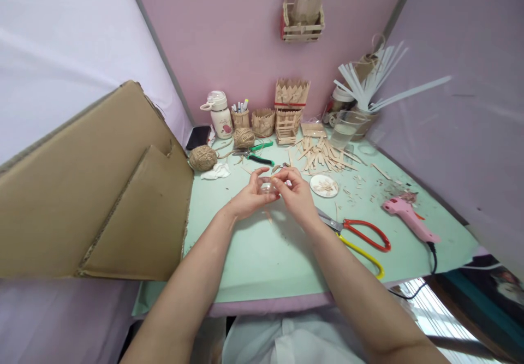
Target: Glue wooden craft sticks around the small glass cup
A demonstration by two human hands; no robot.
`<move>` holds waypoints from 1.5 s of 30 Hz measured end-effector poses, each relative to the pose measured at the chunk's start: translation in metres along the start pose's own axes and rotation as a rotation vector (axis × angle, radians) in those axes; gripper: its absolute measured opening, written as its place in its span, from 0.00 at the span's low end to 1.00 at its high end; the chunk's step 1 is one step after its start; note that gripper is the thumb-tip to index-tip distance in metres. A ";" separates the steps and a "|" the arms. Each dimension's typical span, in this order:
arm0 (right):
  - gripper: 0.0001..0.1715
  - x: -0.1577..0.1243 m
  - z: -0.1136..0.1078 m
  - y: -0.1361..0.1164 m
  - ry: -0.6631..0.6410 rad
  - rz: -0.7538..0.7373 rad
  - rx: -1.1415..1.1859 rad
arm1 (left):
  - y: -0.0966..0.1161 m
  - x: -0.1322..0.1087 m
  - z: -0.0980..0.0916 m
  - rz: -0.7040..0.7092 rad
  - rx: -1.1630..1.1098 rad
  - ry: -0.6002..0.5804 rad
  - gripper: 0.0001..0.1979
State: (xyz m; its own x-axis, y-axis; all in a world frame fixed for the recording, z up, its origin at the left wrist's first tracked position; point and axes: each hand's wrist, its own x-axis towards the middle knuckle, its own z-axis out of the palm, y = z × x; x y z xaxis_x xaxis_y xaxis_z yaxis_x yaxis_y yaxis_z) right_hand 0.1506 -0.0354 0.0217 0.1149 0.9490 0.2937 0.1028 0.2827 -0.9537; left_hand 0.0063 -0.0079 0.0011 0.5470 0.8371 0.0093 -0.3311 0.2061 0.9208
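Observation:
Above the middle of the green table, my left hand (248, 199) is closed around a small clear plastic cup (266, 188), thumb on the near side and fingers on the far side. The fingertips of my right hand (297, 196) are pinched together at the cup's right rim. What they pinch is too small to make out. A white dish (324, 186) with small wooden bits lies to the right of that hand. Large scissors with red and yellow handles (366, 236) lie partly hidden under my right forearm.
A pink glue gun (409, 218) with a black cord lies at the right. Behind my hands are a pile of wooden sticks (321, 154), green-handled pliers (261, 160), twine balls (203, 157) and a white bottle (221, 115). Cardboard panels (135, 222) stand at the left.

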 end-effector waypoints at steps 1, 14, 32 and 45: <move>0.07 0.000 0.000 0.001 0.003 -0.006 -0.002 | 0.000 0.000 0.000 0.003 0.011 0.004 0.36; 0.10 0.000 -0.004 -0.001 -0.053 -0.045 -0.028 | 0.004 -0.002 -0.004 0.030 0.106 -0.017 0.33; 0.09 -0.001 -0.008 -0.005 -0.165 -0.157 -0.176 | 0.005 -0.003 -0.009 0.049 0.221 -0.015 0.34; 0.07 -0.002 -0.007 -0.003 -0.190 -0.182 -0.299 | 0.009 -0.004 -0.009 0.046 0.226 -0.037 0.33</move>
State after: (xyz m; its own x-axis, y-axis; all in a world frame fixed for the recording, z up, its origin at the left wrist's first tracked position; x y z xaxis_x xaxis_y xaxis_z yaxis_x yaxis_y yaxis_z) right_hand 0.1573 -0.0393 0.0242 -0.1140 0.9039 0.4122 0.3908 0.4222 -0.8179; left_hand -0.0057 -0.0047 0.0059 0.5647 0.8228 0.0642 -0.1782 0.0457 0.9829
